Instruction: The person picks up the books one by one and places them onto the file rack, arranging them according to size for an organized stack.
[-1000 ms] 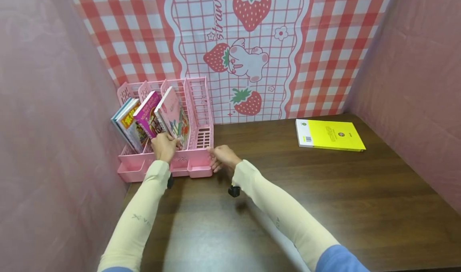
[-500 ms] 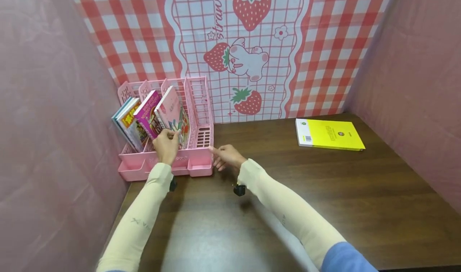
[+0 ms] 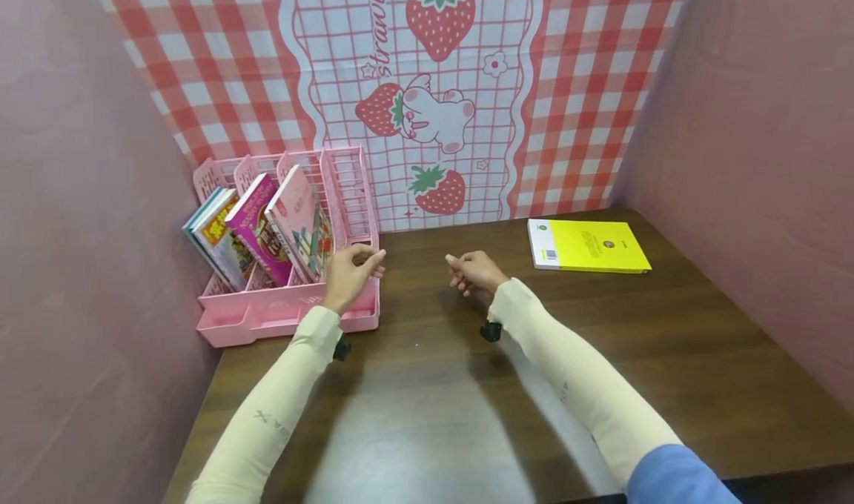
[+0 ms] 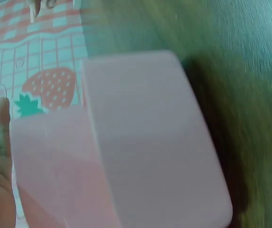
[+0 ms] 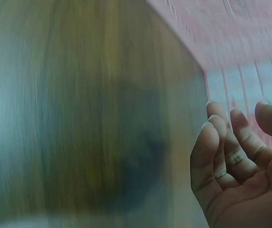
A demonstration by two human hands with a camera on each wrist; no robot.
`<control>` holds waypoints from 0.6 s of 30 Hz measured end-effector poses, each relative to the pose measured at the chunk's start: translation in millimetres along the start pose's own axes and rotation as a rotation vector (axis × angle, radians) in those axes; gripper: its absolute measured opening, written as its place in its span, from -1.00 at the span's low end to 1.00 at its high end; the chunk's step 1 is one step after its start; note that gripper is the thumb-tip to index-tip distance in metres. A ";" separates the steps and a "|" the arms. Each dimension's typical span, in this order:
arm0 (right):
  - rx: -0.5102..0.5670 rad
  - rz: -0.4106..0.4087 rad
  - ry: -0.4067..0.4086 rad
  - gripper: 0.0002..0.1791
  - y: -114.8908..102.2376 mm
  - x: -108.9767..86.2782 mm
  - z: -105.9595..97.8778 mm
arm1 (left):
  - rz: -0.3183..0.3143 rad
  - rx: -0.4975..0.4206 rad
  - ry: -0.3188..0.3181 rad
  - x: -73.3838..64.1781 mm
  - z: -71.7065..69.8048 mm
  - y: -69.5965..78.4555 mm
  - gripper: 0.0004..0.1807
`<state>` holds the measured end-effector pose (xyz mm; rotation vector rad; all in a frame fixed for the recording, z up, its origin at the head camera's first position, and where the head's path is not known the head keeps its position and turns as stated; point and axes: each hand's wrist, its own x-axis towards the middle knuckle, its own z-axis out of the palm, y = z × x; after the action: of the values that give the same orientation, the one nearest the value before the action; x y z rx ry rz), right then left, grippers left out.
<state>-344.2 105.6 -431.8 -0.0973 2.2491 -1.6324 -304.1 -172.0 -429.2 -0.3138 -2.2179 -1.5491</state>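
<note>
My left hand (image 3: 350, 276) hovers in front of the right end of a pink desktop book rack (image 3: 287, 296), holding nothing. In the left wrist view the rack's pink front boxes (image 4: 150, 142) fill the middle, beside my fingers (image 4: 2, 142). Leaning in the rack are a pink-covered book (image 3: 300, 222), a purple book (image 3: 256, 226) and, at the far left, a few thinner books (image 3: 223, 230). My right hand (image 3: 477, 273) is in the air over the table, loosely bent and holding nothing. Between it and the right wall lies a yellow book (image 3: 590, 246), flat.
The brown wooden table (image 3: 427, 385) spreads in front of the rack. A strawberry-printed checked cloth (image 3: 427, 118) hangs behind it. Pink cloth walls (image 3: 734, 156) stand at both sides.
My left hand has left the pink-covered book and moved right along the rack's front. My right hand has moved off the rack's corner to the right. The view has shifted slightly.
</note>
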 end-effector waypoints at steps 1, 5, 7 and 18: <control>-0.006 0.009 0.014 -0.46 2.0 -0.1 -9.1 | -0.003 0.004 -0.024 -1.3 1.2 -0.6 -0.78; -0.044 0.044 0.070 -0.47 15.0 1.1 -51.1 | 0.009 0.063 -0.075 -5.5 3.8 -3.9 -0.77; -0.076 0.055 0.105 -0.47 22.8 1.2 -74.6 | 0.020 0.078 -0.081 -6.8 4.2 -5.5 -0.78; -0.545 0.057 0.352 -0.40 68.7 -35.9 -203.5 | 0.053 0.164 -0.143 -4.9 4.7 -7.1 -0.83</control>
<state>-366.5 322.3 -432.3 0.1271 2.8827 -1.0266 -303.6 -169.9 -438.9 -0.4417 -2.4080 -1.3446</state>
